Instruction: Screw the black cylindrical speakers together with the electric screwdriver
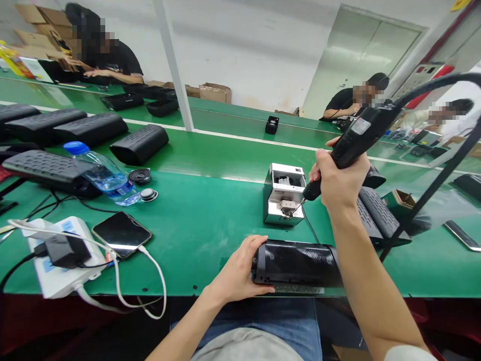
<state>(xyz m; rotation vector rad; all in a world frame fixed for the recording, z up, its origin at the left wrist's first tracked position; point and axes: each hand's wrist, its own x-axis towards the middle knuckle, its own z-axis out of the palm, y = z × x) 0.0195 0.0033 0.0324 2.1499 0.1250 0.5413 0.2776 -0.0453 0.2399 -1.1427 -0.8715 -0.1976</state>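
My left hand (pixel 240 273) grips the left end of a black cylindrical speaker (pixel 296 263) lying at the near edge of the green table (pixel 195 225). My right hand (pixel 338 183) is closed around a black electric screwdriver (pixel 356 135), its bit tip touching the outlet of a small silver screw feeder (pixel 283 193) behind the speaker. A thick black cable runs up and right from the screwdriver.
A phone (pixel 122 234) on a white cable, a white power strip (pixel 62 260), a water bottle (pixel 103 173) and several black speaker housings (pixel 139 143) lie to the left. More housings (pixel 378 213) sit right of my arm. Other people work at the far benches.
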